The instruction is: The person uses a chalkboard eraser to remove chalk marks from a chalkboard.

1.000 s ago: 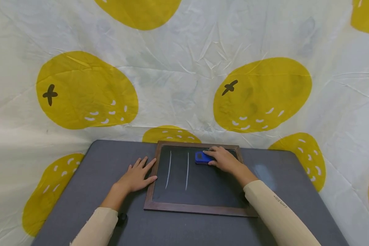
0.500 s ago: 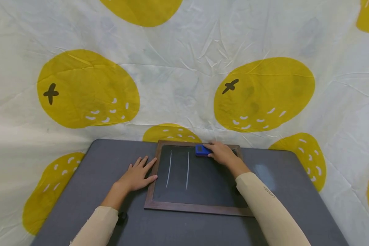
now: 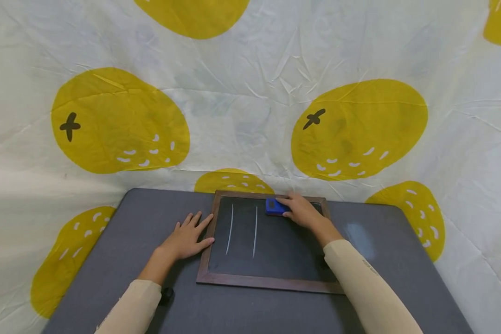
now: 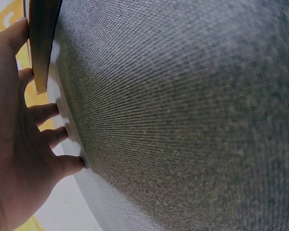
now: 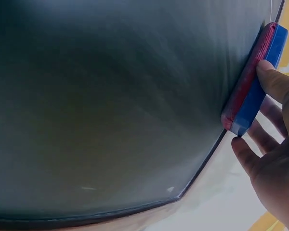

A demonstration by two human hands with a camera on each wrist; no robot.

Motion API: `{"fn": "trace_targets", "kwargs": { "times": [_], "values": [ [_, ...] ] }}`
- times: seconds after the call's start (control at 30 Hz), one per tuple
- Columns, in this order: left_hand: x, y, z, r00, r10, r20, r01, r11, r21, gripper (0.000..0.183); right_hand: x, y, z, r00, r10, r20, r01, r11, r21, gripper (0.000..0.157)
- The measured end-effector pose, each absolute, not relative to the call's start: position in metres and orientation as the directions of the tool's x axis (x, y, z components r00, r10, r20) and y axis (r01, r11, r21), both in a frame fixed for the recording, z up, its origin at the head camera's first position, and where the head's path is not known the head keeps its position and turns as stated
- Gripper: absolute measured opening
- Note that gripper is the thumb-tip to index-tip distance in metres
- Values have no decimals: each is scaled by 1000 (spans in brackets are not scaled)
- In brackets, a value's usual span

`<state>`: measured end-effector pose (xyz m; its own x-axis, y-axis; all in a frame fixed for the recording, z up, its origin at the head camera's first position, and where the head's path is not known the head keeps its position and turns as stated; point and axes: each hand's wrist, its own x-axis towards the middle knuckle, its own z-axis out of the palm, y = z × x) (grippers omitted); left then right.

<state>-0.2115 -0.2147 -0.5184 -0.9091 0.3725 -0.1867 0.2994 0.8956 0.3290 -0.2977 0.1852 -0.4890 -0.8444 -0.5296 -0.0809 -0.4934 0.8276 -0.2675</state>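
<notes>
A wood-framed chalkboard (image 3: 284, 260) lies on the table with two long white chalk lines (image 3: 255, 232) on its left half. Near its far edge, my right hand (image 3: 302, 212) holds a blue eraser (image 3: 274, 207) against the dark surface. In the right wrist view the eraser (image 5: 253, 84) shows a red felt side facing the board, with the thumb on one side and fingers on the other. My left hand (image 3: 188, 238) lies spread at the board's left frame, thumb and index fingertip touching the wood, other fingers on the table. The left wrist view shows the frame corner (image 4: 41, 57) by the thumb.
The grey table (image 3: 250, 311) extends around the board on all sides. Behind it hangs a white cloth (image 3: 234, 120) printed with large yellow fruit shapes. Small white chalk marks (image 5: 88, 188) show near a board edge in the right wrist view.
My right hand moved the eraser up to the board's far edge, then very slightly back toward me. The left hand has stayed in place.
</notes>
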Motion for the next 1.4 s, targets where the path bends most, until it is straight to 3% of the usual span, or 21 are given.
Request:
{"fn": "trace_targets", "kwargs": {
  "times": [0.33, 1.0, 1.4],
  "values": [
    [-210, -214, -517, -910, 367, -190, 294, 898, 328, 79, -266, 190, -491, -809, -588, -23, -562, 784, -262, 55],
    [-210, -213, -518, -910, 373, -179, 302, 894, 330, 79, -163, 202, -485, -697, -716, 26, -688, 659, -303, 59],
    [-212, -214, -525, -910, 374, -177, 302, 893, 335, 80, -146, 203, -487, -677, -733, 66, -715, 633, -296, 60]
  ]
}}
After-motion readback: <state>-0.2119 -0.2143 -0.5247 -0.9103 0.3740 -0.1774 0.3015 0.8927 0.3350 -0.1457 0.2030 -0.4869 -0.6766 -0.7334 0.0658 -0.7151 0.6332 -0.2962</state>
